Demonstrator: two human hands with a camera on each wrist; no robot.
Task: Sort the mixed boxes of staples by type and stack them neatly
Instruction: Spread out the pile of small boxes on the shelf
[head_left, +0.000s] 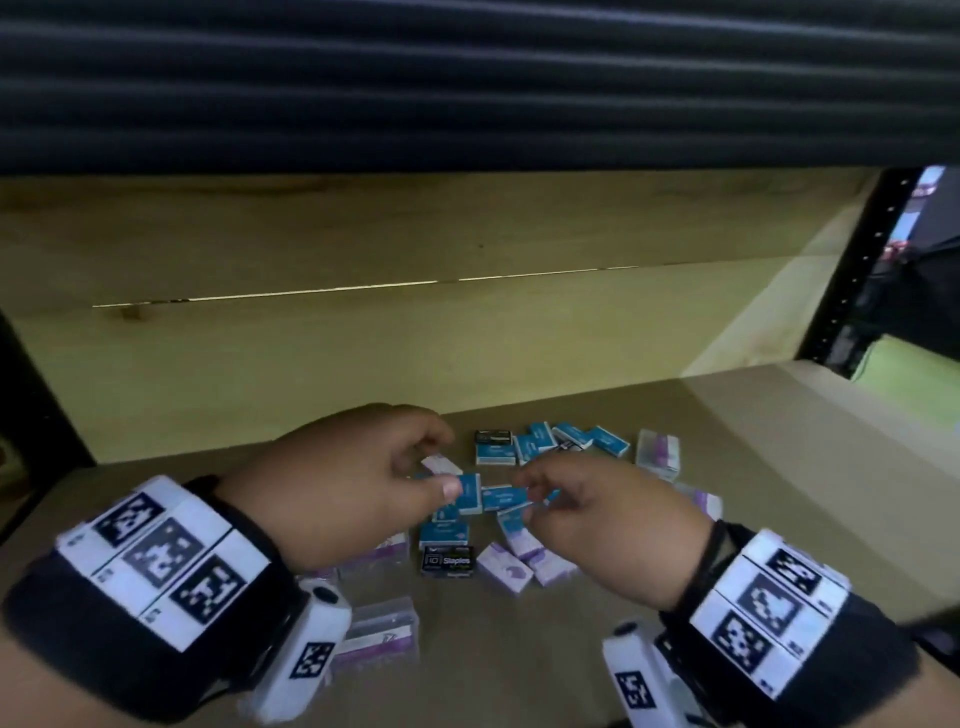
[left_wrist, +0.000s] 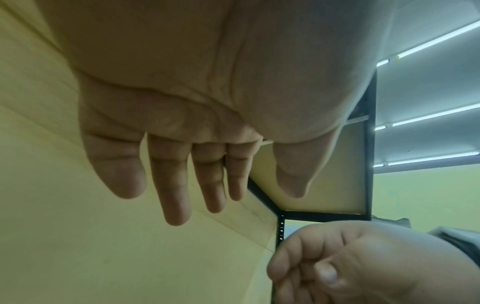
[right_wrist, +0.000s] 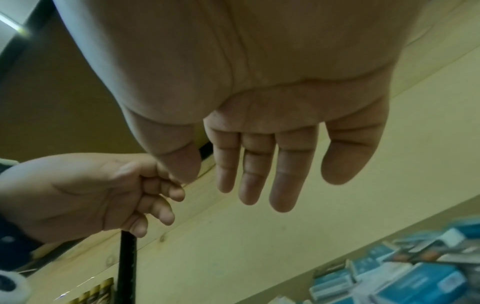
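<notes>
Small staple boxes lie mixed on the shelf board (head_left: 753, 519): blue boxes (head_left: 470, 493), white-and-purple boxes (head_left: 504, 566) and a black box (head_left: 449, 561) marked Staples. My left hand (head_left: 441, 462) hovers over the middle of the pile, fingers loosely bent, thumb above a blue box. My right hand (head_left: 535, 493) hovers just to its right, above another blue box (head_left: 501, 496). In the left wrist view the left hand (left_wrist: 265, 193) holds nothing. The right hand (right_wrist: 206, 183) likewise shows bare, straight fingers in its own view, with blurred blue boxes (right_wrist: 415, 277) below.
More blue boxes (head_left: 540, 441) and a second black box (head_left: 493, 436) lie at the back, a purple stack (head_left: 658, 453) to the right, clear-and-purple boxes (head_left: 382, 629) near my left wrist. A wooden back panel (head_left: 363, 338) closes the shelf; a black post (head_left: 852, 270) stands right.
</notes>
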